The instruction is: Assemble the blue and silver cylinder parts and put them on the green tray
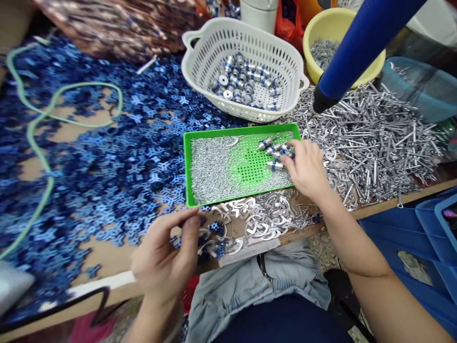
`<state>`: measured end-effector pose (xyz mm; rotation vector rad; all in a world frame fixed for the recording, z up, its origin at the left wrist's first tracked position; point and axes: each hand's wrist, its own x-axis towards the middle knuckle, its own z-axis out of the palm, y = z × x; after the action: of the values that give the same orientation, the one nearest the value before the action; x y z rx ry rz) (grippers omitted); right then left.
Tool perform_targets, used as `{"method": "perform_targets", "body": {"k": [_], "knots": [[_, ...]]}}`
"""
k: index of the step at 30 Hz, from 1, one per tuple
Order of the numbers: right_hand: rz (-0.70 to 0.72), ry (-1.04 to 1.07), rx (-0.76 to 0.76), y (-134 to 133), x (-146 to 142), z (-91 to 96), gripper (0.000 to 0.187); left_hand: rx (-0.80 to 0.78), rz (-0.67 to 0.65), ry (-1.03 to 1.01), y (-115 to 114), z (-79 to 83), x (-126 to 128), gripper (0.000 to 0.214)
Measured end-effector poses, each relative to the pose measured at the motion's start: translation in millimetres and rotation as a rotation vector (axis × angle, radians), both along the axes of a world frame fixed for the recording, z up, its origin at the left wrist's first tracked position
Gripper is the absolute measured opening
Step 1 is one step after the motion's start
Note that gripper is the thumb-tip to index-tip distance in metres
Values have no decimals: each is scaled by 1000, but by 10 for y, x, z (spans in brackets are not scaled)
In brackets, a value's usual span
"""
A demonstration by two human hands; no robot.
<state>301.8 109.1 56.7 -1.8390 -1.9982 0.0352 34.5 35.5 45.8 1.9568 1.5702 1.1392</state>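
From the head camera, the right hand (pixel 305 171) lies over a green perforated tray (pixel 185 164), its fingers (pixel 287 155) slightly apart and resting on about 5 small metal cylinders banded in blue (pixel 274 164); whether they are clamped on any of them cannot be told. The cylinders look light, stiff and smooth, so they would likely roll and seem best taken by the barrel between the fingertips. A bed of tiny silver pieces (pixel 210 171) fills the tray just left of those fingers, and farther left lies a spread of blue cross-shaped pieces (pixel 143 162). Beyond the fingers sits a white plastic basket (pixel 228 24) holding more cylinders, and to their right is a heap of silver rods (pixel 371 143). The left hand (pixel 166 252) hangs raised nearer the body, beside crescent-shaped metal scraps (pixel 264 221), its thumb and forefinger close together; anything between them is hidden.
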Motion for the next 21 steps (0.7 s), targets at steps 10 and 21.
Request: {"method": "perform_targets", "body": {"k": [10, 21], "knots": [[184, 366, -2, -964, -285, 97, 8, 19, -157, 279, -102, -21, -30, 13], [283, -217, -161, -693, -898, -7, 8, -6, -51, 209, -472, -79, -273, 15]]}}
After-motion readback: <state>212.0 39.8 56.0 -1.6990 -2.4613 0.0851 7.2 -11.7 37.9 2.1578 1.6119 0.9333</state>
